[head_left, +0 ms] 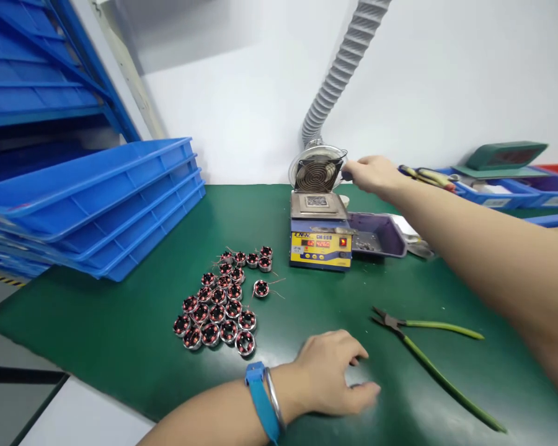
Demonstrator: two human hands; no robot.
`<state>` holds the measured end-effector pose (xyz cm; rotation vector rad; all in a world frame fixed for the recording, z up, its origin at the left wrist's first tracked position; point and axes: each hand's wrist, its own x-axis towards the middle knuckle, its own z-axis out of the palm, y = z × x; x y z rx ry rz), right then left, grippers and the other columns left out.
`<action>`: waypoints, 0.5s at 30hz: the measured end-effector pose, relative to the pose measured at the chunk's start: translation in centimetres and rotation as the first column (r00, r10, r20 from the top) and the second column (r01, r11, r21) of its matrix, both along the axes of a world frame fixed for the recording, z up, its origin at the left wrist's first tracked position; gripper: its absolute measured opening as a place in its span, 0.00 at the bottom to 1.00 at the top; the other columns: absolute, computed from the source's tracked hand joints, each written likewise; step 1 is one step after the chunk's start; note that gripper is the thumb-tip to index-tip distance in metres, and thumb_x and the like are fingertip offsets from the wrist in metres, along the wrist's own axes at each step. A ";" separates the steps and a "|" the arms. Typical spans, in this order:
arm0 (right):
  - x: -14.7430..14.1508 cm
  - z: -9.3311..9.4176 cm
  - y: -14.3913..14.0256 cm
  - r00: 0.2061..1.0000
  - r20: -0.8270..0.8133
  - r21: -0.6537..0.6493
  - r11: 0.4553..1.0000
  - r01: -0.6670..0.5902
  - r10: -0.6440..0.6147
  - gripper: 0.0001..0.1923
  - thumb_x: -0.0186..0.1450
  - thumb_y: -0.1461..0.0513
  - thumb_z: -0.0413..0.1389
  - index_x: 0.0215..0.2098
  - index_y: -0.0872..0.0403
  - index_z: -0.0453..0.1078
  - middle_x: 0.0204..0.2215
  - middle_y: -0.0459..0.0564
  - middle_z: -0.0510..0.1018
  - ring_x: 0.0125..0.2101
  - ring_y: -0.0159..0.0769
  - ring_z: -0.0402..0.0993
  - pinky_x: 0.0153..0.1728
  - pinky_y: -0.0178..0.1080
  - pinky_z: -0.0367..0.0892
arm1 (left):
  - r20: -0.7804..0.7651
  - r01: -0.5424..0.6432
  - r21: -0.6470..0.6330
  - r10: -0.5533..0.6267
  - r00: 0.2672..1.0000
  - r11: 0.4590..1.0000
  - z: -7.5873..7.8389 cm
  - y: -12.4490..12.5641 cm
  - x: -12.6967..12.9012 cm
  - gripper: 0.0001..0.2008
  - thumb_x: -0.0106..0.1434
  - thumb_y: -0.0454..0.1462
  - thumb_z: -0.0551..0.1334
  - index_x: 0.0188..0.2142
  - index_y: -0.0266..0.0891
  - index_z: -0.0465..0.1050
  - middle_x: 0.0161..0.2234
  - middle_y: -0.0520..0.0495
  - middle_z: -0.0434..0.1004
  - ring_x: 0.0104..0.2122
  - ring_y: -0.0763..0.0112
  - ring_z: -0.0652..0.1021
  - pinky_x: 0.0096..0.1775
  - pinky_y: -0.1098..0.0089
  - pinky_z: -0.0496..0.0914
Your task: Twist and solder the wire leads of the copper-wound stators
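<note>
My left hand (pixel 332 375), with a blue strap and a metal bangle on its wrist, is low over the green table. Its thumb and fingers are apart and hold nothing. To its right lie pliers (pixel 393 323) with long green handles and spread jaws. My right hand (pixel 372 174) is closed around a dark handle (pixel 347 175) beside the fan at the back; whatever this handle belongs to is mostly hidden. Just below it stands a yellow and blue solder pot (pixel 320 248) with a lit red display. Several copper-wound motor stators (pixel 217 313) sit grouped left of centre, and one stator (pixel 261 288) lies apart.
Stacked blue trays (pixel 102 210) fill the left side. Behind the solder pot, a grey exhaust hose (pixel 344 68) rises from the round hood. A purple tray (pixel 381 235) stands right of the pot. Blue bins (pixel 497 195) with tools line the back right.
</note>
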<state>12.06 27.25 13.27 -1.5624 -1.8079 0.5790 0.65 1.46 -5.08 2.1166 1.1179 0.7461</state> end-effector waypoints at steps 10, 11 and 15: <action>-3.7 -0.6 4.9 0.817 0.577 0.044 0.999 0.005 -0.030 0.22 0.64 0.54 0.50 0.36 0.67 0.72 0.43 0.67 0.74 0.48 0.51 0.69 0.47 0.43 0.63 | -0.102 0.047 -0.031 -0.050 0.994 0.998 0.0 0.3 0.0 0.19 0.53 0.44 0.61 0.43 0.39 0.68 0.40 0.46 0.75 0.41 0.60 0.77 0.41 0.61 0.73; -3.7 -0.7 5.0 0.804 0.594 0.038 0.999 0.001 -0.023 0.22 0.64 0.54 0.49 0.37 0.68 0.72 0.44 0.69 0.74 0.49 0.51 0.69 0.47 0.44 0.63 | -0.109 0.050 -0.030 -0.053 0.993 0.998 0.0 0.3 0.0 0.19 0.53 0.45 0.60 0.43 0.39 0.68 0.40 0.46 0.75 0.42 0.60 0.76 0.42 0.61 0.73; -3.7 -1.1 5.1 0.787 0.617 0.016 1.000 -0.026 0.010 0.24 0.64 0.53 0.49 0.39 0.69 0.71 0.46 0.73 0.72 0.49 0.54 0.68 0.47 0.46 0.63 | -0.123 0.057 -0.039 -0.061 0.990 0.998 0.1 0.3 0.0 0.19 0.54 0.45 0.60 0.43 0.39 0.68 0.40 0.46 0.75 0.42 0.60 0.77 0.42 0.61 0.73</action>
